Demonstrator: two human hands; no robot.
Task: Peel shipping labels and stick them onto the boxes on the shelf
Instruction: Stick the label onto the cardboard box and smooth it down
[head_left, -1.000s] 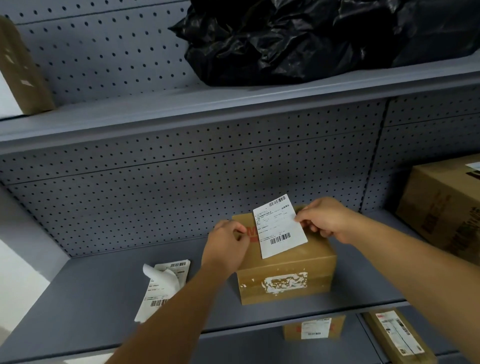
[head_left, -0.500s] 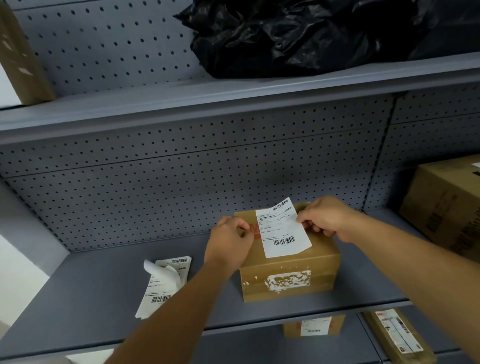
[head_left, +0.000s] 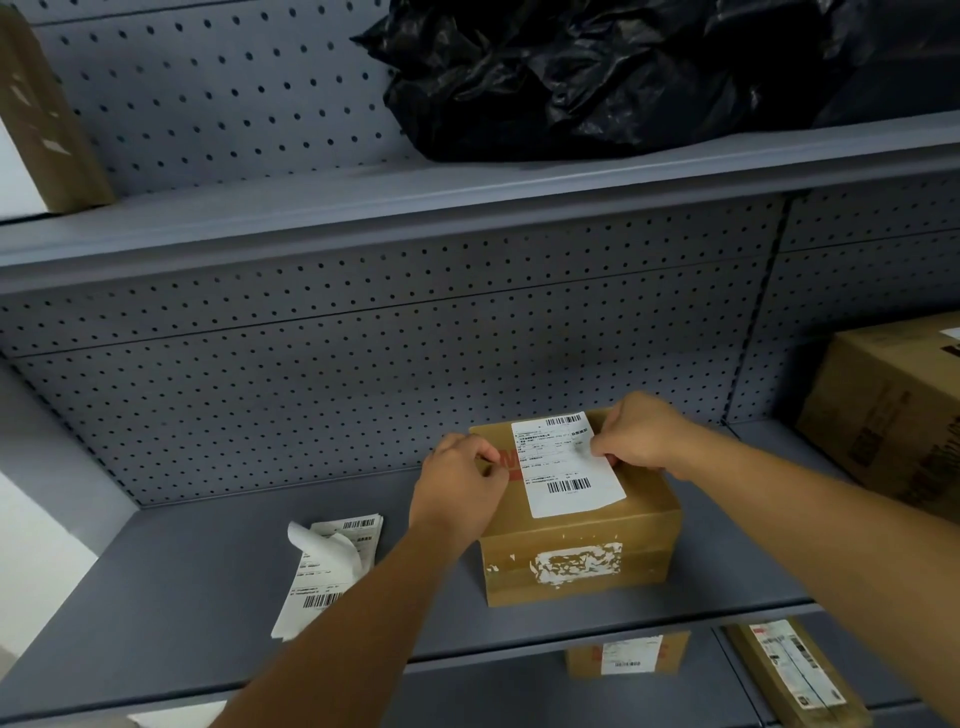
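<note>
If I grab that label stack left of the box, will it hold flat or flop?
The label stack will probably flop: it looks like thin paper, and one sheet already curls up off the top. It likely weighs very little, so a push may slide it along the smooth shelf. The loose sheets might also fan apart.

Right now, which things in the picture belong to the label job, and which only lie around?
Job:
white barcode label
small brown cardboard box
left hand
right hand
stack of spare white labels

Lying about:
crumpled black plastic bag
large brown carton at right
</note>
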